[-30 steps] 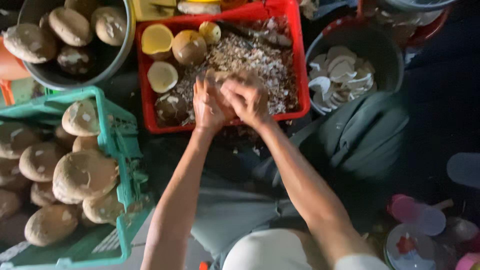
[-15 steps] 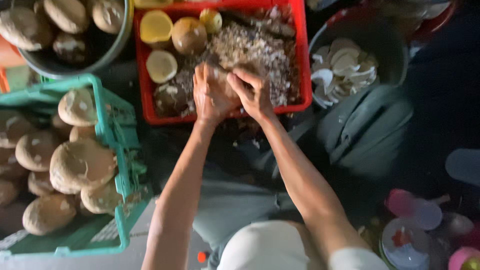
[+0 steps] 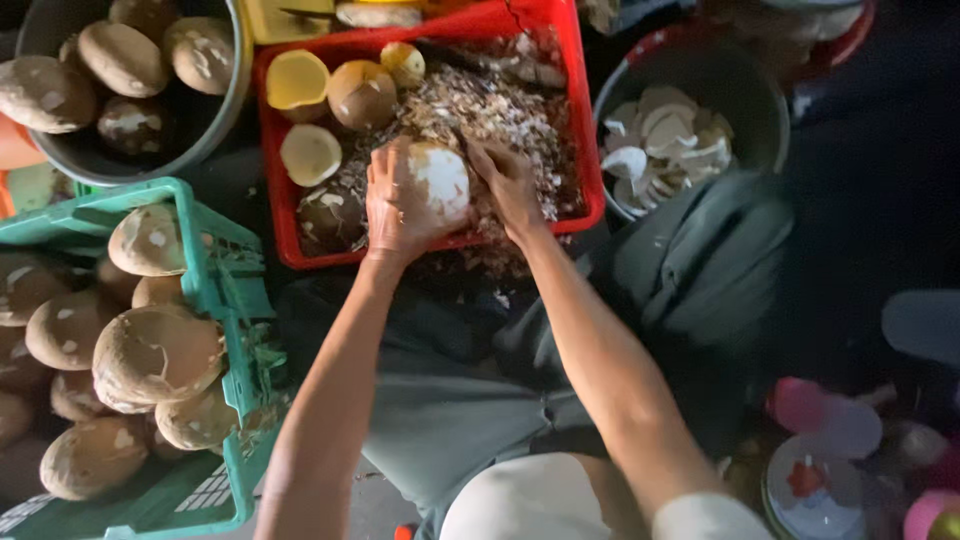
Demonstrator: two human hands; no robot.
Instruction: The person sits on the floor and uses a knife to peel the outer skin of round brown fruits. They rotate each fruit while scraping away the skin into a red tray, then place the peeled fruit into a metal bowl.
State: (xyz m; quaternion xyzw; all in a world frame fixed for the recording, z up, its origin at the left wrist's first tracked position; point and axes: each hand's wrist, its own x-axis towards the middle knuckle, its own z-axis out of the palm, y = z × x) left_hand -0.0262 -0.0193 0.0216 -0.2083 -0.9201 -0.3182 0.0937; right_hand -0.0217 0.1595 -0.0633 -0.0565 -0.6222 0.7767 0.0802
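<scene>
Crowded around the seated person are containers of coconuts: a green crate (image 3: 215,290) on their left full of brown, patchy ones, a dark round tub (image 3: 215,120) above it with more, and a dark bowl (image 3: 745,110) on the right holding white pieces. Straight ahead sits a red crate (image 3: 580,120) heaped with brown shavings (plus a few halved and whole coconuts toward its far left corner). Over its near edge, the left hand (image 3: 395,205) is wrapped around a partly peeled coconut (image 3: 440,180), its white flesh showing. The right hand (image 3: 510,185) presses against the coconut's other side, fingers curled; whether it holds a tool I cannot tell.
</scene>
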